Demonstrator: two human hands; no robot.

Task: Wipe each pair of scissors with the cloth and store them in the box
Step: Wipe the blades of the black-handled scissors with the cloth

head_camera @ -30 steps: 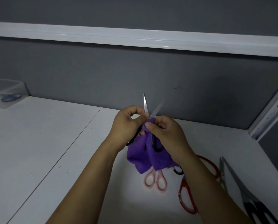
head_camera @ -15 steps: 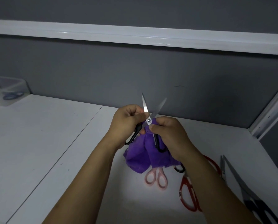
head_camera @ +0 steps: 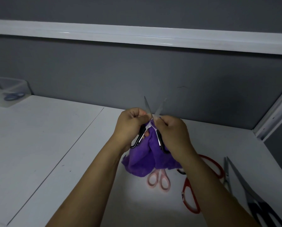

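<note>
In the head view, the scissors (head_camera: 147, 105) are held above the counter (head_camera: 47, 136) at the middle of the frame, with the blades spread in a V and pointed up and away. The grip of the left hand (head_camera: 130, 126) is clamped on the scissors near the pivot, with the fingers curled and one black handle seen below the palm. The grip of the right hand (head_camera: 173, 135) is closed on the cloth (head_camera: 143, 159), which is pinched against the base of the right blade. The other handle is seen along the inner edge of that palm. The purple cloth is hung below both hands. The blades of the pink scissors (head_camera: 160, 179) are hidden beneath it, and their handles are turned toward the viewer. Red scissors (head_camera: 189, 199) are laid to the right, partly covered by the right forearm. Large scissors (head_camera: 245, 182) are laid at the lower right edge. The clear box (head_camera: 11, 84) is set on the counter at the upper left, and blue scissors (head_camera: 14, 96) are seen inside it.
</note>
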